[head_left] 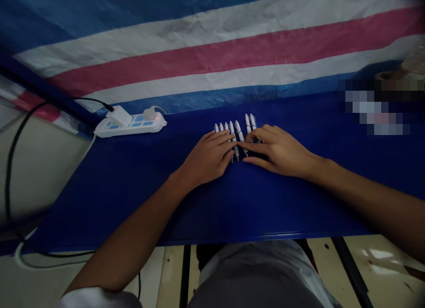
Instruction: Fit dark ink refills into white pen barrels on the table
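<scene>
Several white click pens [238, 130] lie side by side in a row on the blue table [206, 210], their clickers facing the far side and their tips toward me. My left hand [210, 157] rests flat over the left group of pens, fingers stretched out and covering most of their barrels. From the other side, my right hand [274, 151] reaches in with fingers apart. Its index finger crosses a slightly tilted pen, and the thumb is by that pen's tip. Two more pens [250, 121] at the right end are partly hidden under the right hand's curled fingers.
A white power strip [133, 127] with blue sockets stands at the table's back left, holding a charger [118, 117] and a plug. Striped plastic sheeting [206, 60] hangs behind the table. A pixelated patch covers something at the back right. Black cables [9, 166] hang at the left.
</scene>
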Demonstrator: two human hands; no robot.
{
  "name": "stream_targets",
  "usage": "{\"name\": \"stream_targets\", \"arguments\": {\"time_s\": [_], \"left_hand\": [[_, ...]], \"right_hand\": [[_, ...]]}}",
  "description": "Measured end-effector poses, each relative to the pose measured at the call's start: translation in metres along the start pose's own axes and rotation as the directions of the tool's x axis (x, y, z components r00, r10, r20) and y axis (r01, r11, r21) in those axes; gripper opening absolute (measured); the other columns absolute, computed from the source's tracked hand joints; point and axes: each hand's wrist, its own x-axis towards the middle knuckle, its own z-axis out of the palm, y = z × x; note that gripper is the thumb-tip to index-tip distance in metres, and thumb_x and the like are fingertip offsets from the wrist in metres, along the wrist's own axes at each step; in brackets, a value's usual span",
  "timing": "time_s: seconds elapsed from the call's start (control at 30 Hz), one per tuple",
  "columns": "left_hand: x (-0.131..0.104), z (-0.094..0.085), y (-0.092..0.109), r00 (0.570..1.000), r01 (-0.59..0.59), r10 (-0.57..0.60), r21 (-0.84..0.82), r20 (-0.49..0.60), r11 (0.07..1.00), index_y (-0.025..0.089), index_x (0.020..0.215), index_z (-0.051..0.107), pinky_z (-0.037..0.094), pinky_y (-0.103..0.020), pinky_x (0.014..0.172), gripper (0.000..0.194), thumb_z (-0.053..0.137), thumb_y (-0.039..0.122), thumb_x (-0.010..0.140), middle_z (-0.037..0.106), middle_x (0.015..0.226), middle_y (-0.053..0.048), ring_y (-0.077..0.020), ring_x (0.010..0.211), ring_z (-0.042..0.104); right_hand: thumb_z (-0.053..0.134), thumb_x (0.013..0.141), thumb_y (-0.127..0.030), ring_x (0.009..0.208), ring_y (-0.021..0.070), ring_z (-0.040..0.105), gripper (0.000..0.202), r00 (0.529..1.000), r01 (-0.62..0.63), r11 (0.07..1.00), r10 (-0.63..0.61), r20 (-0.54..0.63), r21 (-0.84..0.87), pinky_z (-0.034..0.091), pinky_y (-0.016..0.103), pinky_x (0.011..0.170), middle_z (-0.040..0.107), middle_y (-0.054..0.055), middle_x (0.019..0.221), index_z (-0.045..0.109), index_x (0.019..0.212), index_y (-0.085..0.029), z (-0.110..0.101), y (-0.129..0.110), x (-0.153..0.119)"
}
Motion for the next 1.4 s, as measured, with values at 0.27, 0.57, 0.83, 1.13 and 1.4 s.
{"name": "stream_targets", "arguments": {"time_s": [0.27,0.57,0.83,1.13,1.4], "left_hand": [[0.0,0.002,-0.003,0.997,-0.047,0.047,-0.002,-0.058,0.999,0.013,0.133,0.067,0.046,-0.049,0.117,0.039,0.042,0.024,0.106,0.069,0.137,-0.014,-0.0268,0.136,0.059],[-0.001,0.001,-0.002,0.997,-0.058,0.058,0.002,-0.055,0.998,0.012,0.136,0.065,0.047,-0.052,0.115,0.042,0.053,0.037,0.103,0.067,0.139,-0.017,-0.0313,0.136,0.058],[-0.002,0.001,-0.002,0.999,-0.047,0.047,0.021,-0.01,0.999,0.012,0.138,0.063,0.047,-0.053,0.114,0.05,0.059,0.045,0.1,0.064,0.142,-0.018,-0.0336,0.134,0.058],[-0.002,0.002,-0.003,0.998,-0.055,0.056,0.036,-0.029,0.998,0.013,0.138,0.062,0.048,-0.05,0.113,0.049,0.062,0.044,0.099,0.065,0.141,-0.017,-0.032,0.133,0.06],[-0.002,-0.002,-0.001,0.998,-0.05,0.051,0.017,-0.026,0.999,0.013,0.14,0.06,0.048,-0.051,0.114,0.052,0.063,0.044,0.099,0.063,0.144,-0.018,-0.0319,0.135,0.058]], "right_hand": [[0.048,0.107,-0.045,0.103,0.0288,0.061,0.048,0.999,-0.013,1.0,0.013,0.05,0.007,0.044,0.039,0.084,0.071,0.016,0.115,0.071,0.13,-0.01,0.004,0.0,0.0],[0.05,0.107,-0.043,0.1,0.0268,0.063,0.043,0.999,0.034,0.999,-0.035,0.03,0.013,0.041,0.038,0.082,0.073,0.014,0.11,0.074,0.125,-0.013,0.002,0.002,-0.001],[0.055,0.105,-0.04,0.102,0.0281,0.065,0.038,0.999,0.042,0.998,-0.043,0.016,0.048,0.041,0.04,0.083,0.076,0.014,0.11,0.076,0.12,-0.013,0.001,0.001,-0.001],[0.054,0.106,-0.041,0.103,0.0275,0.068,0.035,0.999,0.025,0.996,-0.028,0.03,0.084,0.045,0.04,0.085,0.077,0.012,0.113,0.076,0.118,-0.016,0.001,0.0,0.0],[0.057,0.101,-0.047,0.12,0.0352,0.064,0.047,0.997,-0.056,0.995,0.052,0.052,0.088,0.047,0.049,0.093,0.073,0.018,0.129,0.07,0.132,-0.014,-0.01,0.008,-0.003]]}}
